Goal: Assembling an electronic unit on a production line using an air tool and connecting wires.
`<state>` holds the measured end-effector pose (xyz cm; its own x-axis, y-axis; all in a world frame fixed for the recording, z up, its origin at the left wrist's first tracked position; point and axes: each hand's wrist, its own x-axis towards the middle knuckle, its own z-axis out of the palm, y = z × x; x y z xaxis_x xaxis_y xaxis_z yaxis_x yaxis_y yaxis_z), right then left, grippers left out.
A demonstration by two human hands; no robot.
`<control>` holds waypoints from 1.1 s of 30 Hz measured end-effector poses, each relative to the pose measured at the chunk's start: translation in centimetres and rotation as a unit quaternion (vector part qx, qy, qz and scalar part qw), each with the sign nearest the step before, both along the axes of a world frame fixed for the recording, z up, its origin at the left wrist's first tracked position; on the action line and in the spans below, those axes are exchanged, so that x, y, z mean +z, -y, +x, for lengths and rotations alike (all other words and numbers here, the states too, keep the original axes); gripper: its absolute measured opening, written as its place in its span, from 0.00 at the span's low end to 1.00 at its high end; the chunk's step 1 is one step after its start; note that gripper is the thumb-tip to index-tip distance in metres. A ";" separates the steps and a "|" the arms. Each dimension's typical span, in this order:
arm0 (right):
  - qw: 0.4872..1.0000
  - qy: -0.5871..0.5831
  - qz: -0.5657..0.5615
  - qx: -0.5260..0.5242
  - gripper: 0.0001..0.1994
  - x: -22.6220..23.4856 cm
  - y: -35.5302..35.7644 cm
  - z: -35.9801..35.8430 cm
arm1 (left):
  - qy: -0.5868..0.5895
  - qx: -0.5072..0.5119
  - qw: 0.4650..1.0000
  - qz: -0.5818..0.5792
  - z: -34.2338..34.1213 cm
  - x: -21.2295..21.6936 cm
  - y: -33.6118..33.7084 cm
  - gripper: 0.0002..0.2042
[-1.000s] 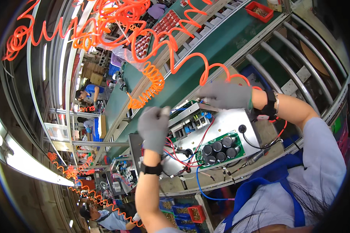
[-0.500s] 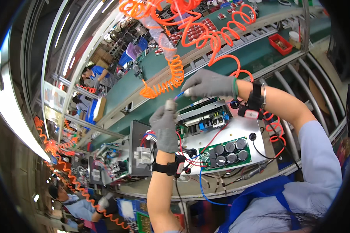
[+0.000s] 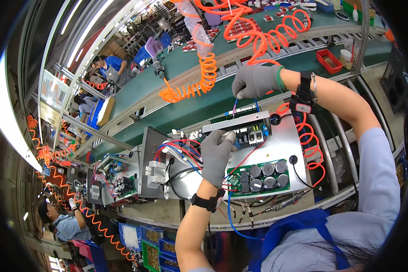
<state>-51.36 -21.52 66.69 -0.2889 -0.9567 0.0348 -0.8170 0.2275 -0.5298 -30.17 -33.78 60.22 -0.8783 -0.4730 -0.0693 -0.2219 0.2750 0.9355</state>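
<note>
In front of me lies a silver metal chassis (image 3: 283, 147) carrying a green circuit board with round capacitors (image 3: 268, 170). Behind that board, a metal bracket (image 3: 245, 120) stands along a second board with blue parts. My right hand (image 3: 257, 83), in a grey glove, is closed above the bracket, pinching a thin blue-and-purple wire (image 3: 235, 108) that hangs down behind it. My left hand (image 3: 216, 156), also gloved, is closed at the bracket's front side; its fingertips hide whatever they grip. Red and blue wires (image 3: 179, 147) loop beside it toward a white connector block (image 3: 155, 172).
An orange coiled hose (image 3: 207, 75) hangs beyond the chassis, with a screwdriver-like tool (image 3: 158, 68) near it. A red bin (image 3: 329, 61) stands back right. Conveyor rollers (image 3: 342, 136) lie right, another chassis (image 3: 115, 174) left. Co-workers sit farther left; bins of small parts (image 3: 153, 256) are below.
My hands have moved apart: the left came down and right to the bracket's front, the right shifted rightward with the wire. The view has also shifted, showing more bins at lower left.
</note>
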 end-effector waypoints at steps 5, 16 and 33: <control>0.993 -0.058 -0.020 0.103 0.08 -0.7 0.7 1.9 | -0.045 0.029 0.992 0.111 -0.4 -1.1 -0.6 0.13; 0.977 -0.121 -0.174 0.022 0.13 -0.5 -4.0 5.6 | 0.015 -0.058 0.963 -0.264 3.7 -2.2 2.0 0.13; 0.872 0.135 -0.250 -0.398 0.10 -13.8 -26.1 18.4 | 0.113 -0.074 0.937 0.323 -1.7 -1.8 -5.9 0.13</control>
